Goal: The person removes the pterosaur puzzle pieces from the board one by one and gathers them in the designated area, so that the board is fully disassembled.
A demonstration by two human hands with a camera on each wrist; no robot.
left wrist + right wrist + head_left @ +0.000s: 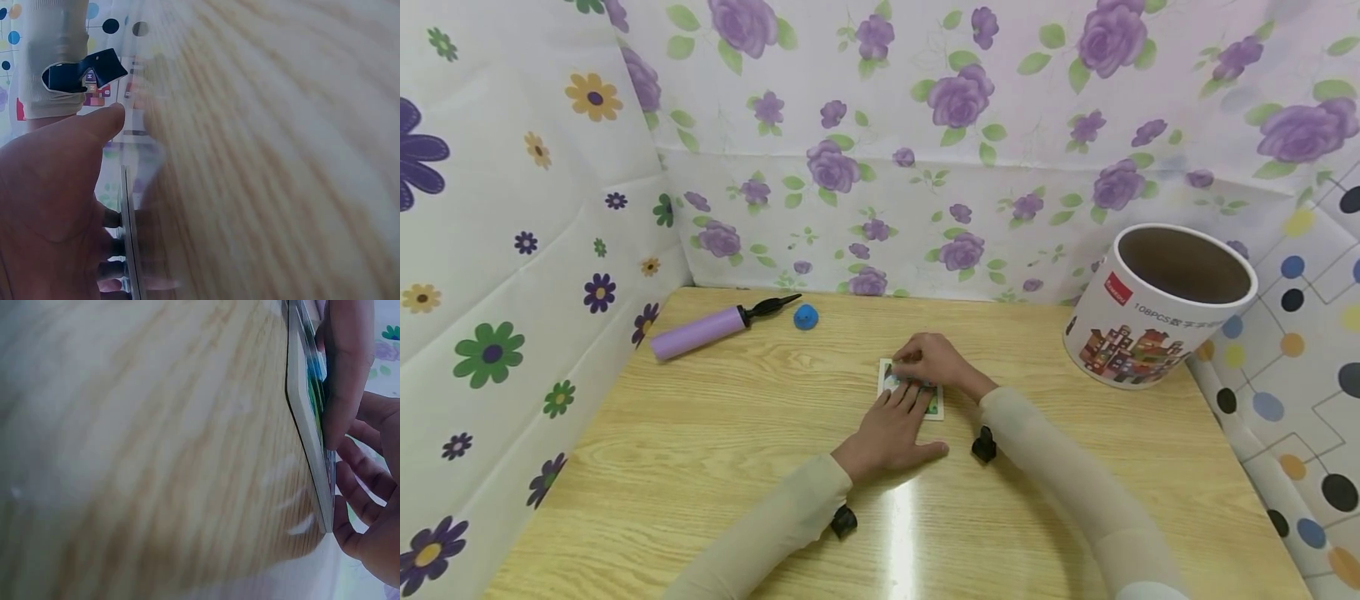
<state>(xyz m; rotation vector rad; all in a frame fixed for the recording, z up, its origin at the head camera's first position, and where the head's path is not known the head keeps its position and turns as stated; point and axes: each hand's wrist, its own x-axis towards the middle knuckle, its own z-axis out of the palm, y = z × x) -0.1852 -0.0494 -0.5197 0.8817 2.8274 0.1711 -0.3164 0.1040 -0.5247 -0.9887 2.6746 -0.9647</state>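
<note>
A small flat picture board [934,410] with a white border and a green and blue print lies on the table, partly covered by both hands. My left hand [891,429] rests on its near part with fingers stretched out and the thumb pointing right. In the left wrist view, the board's edge [130,237] shows beside the left fingers. My right hand [936,362] reaches over the far side, its fingers curled at the board's rim. The right wrist view shows the right fingers [359,481] against the edge of the board [306,419]; their exact contact is partly hidden.
A lilac hand pump [700,333] with a black nozzle lies at the back left, next to a small blue toy [806,317]. At the back right stands a large white printed bucket [1150,333]. Flowered cloth [880,225] hangs behind the wooden table [737,442].
</note>
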